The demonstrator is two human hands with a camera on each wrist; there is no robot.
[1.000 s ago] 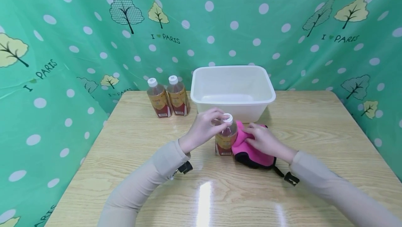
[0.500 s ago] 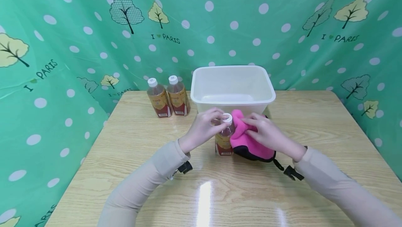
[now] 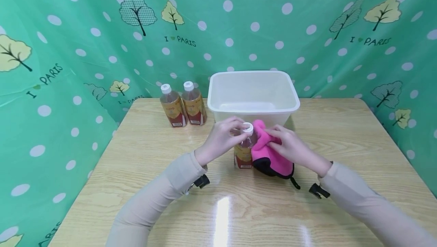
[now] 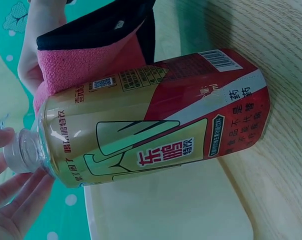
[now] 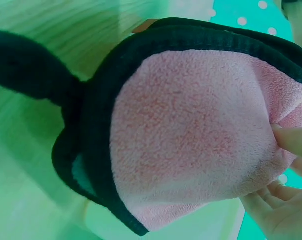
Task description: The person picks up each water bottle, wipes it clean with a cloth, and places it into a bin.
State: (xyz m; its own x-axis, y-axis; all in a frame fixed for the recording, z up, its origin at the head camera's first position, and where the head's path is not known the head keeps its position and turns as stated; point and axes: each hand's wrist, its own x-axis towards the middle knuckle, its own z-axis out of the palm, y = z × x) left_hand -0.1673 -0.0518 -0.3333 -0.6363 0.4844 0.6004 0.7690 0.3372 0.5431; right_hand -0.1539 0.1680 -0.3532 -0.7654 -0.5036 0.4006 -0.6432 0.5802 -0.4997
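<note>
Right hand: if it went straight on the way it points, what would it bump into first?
Beyond the pink cloth it pinches, the right hand would probably meet the top of the bottle that the left hand holds, though depth is hard to judge here.

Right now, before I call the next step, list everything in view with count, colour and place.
Front bottle: 1, gold and red, white cap, before the tub
Back bottles: 2, gold and red, white caps, left of the tub
Tub: 1, white, back of table
Cloth item: 1, pink with black trim, beside front bottle
Table: 1, light wood, beneath everything
Backdrop: green, white dots, behind table
Wrist fittings: 2, black, one per wrist
Sleeves: 2, beige
Left hand: 1, holding front bottle's top
Right hand: 1, pinching cloth item
</note>
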